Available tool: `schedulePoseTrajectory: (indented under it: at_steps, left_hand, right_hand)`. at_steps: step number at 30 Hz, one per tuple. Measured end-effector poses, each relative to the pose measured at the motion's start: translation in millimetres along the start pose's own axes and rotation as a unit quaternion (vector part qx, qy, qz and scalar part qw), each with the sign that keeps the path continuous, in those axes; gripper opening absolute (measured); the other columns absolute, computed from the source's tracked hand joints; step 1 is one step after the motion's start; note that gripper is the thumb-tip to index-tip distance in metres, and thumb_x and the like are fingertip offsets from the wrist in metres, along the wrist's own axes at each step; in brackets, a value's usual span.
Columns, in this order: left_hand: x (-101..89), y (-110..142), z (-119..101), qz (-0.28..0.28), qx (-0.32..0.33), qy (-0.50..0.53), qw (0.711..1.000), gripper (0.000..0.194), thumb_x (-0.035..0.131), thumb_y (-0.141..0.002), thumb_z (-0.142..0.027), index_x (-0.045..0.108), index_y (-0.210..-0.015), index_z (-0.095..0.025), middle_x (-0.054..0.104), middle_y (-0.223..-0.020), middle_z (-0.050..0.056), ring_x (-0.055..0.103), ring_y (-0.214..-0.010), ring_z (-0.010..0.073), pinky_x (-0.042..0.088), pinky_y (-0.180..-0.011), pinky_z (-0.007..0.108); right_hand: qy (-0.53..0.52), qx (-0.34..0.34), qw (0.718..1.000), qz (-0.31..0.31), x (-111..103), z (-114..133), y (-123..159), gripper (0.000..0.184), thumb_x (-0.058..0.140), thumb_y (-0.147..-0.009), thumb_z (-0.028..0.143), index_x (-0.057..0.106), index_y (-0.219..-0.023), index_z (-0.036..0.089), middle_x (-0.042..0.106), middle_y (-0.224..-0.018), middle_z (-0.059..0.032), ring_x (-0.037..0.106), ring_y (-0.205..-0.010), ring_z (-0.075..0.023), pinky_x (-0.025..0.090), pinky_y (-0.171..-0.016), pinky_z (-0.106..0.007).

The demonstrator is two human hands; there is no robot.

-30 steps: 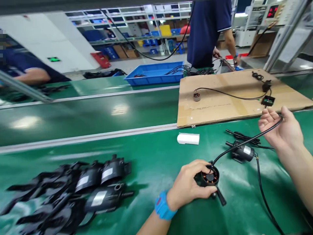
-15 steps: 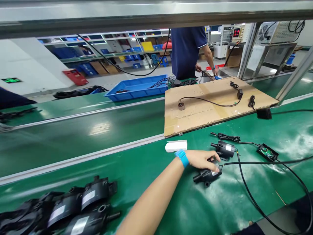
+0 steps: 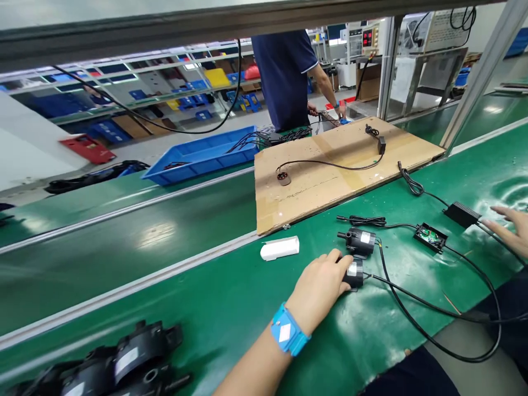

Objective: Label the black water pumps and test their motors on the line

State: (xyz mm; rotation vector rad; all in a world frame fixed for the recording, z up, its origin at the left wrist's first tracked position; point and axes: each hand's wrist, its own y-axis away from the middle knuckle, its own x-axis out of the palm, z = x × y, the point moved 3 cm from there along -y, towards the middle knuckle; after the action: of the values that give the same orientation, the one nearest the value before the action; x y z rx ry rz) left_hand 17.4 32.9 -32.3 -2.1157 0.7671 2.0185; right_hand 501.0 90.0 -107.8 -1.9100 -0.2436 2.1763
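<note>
My left hand, with a blue wrist strap, is closed over a black pump on the green bench. Just behind it lies a second black pump with a white label. A cable runs from that pump toward an uncovered black box showing a green circuit board. At the right edge my right hand has its fingers stretched out, beside a ribbed black box and its cable. A white half-round cover lies left of the pumps.
Several more pumps are grouped at the lower left. A cardboard sheet bears a round part and a cable with a small box. Farther back are a blue tray, a metal post and a co-worker.
My left hand has brought its pump up beside the other one. My right hand has come into view, and the ribbed box has shifted toward me. The view has swung to the right.
</note>
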Motion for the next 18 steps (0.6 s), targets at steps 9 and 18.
schedulePoseTrajectory:
  at_steps: [9, 18]
  left_hand:
    - [10.0, -2.1, 15.8, -0.066, 0.042, 0.018, 0.997, 0.061, 0.08, -0.085, -0.024, 0.057, -0.141, -0.028, 0.048, -0.154, 0.013, 0.059, -0.13, 0.035, 0.055, -0.106, 0.051]
    - [-1.3, -31.8, 24.6, 0.029, 0.064, 0.046, 0.996, 0.106, 0.086, -0.078, -0.021, 0.022, -0.161, -0.034, 0.024, -0.17, 0.014, 0.069, -0.12, 0.0345, 0.061, -0.096, 0.045]
  right_hand:
    - [-0.031, -0.166, 0.986, 0.008, 43.2, 66.5, -0.6, 0.08, 0.021, -0.103, 0.07, 0.068, -0.133, 0.013, 0.068, -0.13, -0.0168, 0.06, -0.117, -0.0329, 0.042, -0.104, -0.042]
    - [-0.001, -0.144, 0.988, -0.052, 31.4, 98.4, 23.4, 0.07, 0.027, -0.099, 0.071, 0.075, -0.098, 0.021, 0.074, -0.095, -0.0096, 0.065, -0.09, -0.0335, 0.051, -0.078, -0.047]
